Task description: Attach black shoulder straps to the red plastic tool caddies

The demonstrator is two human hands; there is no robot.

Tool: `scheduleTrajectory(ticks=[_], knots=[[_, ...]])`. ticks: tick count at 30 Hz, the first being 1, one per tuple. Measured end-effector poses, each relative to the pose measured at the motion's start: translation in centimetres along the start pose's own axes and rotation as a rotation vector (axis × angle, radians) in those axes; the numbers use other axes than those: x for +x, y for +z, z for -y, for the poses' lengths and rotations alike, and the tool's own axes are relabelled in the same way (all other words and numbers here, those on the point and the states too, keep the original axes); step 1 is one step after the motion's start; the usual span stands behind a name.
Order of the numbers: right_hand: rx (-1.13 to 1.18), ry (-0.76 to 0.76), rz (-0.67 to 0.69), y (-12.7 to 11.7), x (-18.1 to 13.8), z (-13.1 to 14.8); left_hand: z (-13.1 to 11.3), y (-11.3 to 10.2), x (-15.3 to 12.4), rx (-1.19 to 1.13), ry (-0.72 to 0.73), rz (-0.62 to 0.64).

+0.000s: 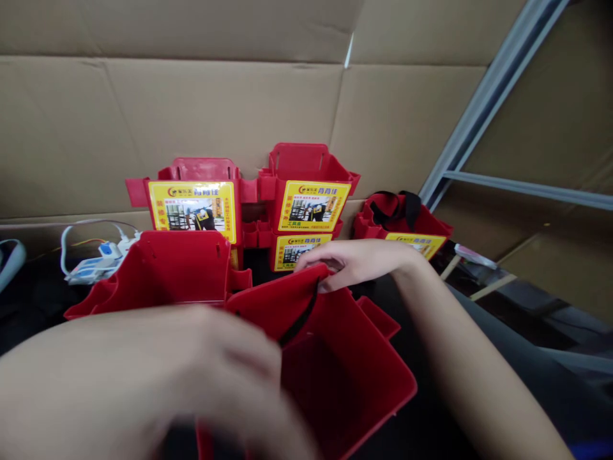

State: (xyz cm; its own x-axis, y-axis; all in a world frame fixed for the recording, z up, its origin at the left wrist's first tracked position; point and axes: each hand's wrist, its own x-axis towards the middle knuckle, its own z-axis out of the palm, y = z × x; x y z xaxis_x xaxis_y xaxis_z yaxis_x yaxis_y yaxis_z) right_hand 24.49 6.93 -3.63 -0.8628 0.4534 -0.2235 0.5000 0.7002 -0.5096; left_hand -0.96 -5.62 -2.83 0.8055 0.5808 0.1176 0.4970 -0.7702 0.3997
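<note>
A red plastic bin (345,377) lies tilted in front of me. A red cloth piece with a black strap (287,303) hangs over its far rim. My right hand (359,262) pinches the top of that cloth, fingers closed on it. My left hand (211,364) is very close to the camera and blurred; it reaches over the near left side of the bin, and what its fingers hold is hidden.
A second empty red bin (167,268) stands to the left. Stacked red bins with yellow labels (306,204) stand behind, another with a black strap (407,220) at right. Cardboard walls (215,108) close the back. A white power strip (96,262) lies at left. A metal frame (483,102) rises at right.
</note>
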Motion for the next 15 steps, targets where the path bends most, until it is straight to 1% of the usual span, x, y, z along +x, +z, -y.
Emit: scheduleTrajectory(ticks=[1, 2, 3, 4, 5, 6, 7, 9, 11, 13, 15], knots=[[-0.005, -0.004, 0.003, 0.0, 0.0, 0.1, -0.4, 0.1, 1.0, -0.003, -0.024, -0.015], [-0.009, -0.007, 0.002, 0.0, 0.0, 0.1, -0.8, 0.4, 2.1, 0.017, -0.062, -0.08], [-0.012, -0.01, -0.002, 0.0, 0.0, 0.1, -1.2, 0.9, 3.2, 0.073, -0.102, -0.173], [-0.017, -0.011, -0.008, 0.0, 0.0, 0.1, -1.5, 1.6, 4.2, 0.161, -0.136, -0.222], [-0.022, -0.011, -0.015, 0.0, -0.1, 0.2, -1.8, 2.4, 5.2, 0.268, -0.166, -0.231], [-0.027, -0.01, -0.02, 0.0, -0.1, 0.2, -1.9, 3.2, 6.0, 0.37, -0.196, -0.204], [-0.031, -0.005, -0.015, 0.0, -0.2, 0.2, -1.9, 3.9, 6.6, 0.457, -0.214, -0.15], [-0.033, 0.009, 0.008, 0.0, -0.5, 0.5, -1.7, 4.8, 7.3, 0.542, -0.209, -0.034], [-0.033, 0.023, 0.012, 0.0, -0.9, 0.7, -1.2, 4.8, 7.6, 0.509, -0.134, 0.04], [-0.032, 0.04, 0.006, -0.1, -1.3, 0.9, -0.7, 4.1, 7.4, 0.401, -0.045, 0.063], [-0.02, 0.071, 0.003, -0.3, -1.7, 0.9, -0.4, 3.2, 6.6, 0.258, 0.018, 0.078]])
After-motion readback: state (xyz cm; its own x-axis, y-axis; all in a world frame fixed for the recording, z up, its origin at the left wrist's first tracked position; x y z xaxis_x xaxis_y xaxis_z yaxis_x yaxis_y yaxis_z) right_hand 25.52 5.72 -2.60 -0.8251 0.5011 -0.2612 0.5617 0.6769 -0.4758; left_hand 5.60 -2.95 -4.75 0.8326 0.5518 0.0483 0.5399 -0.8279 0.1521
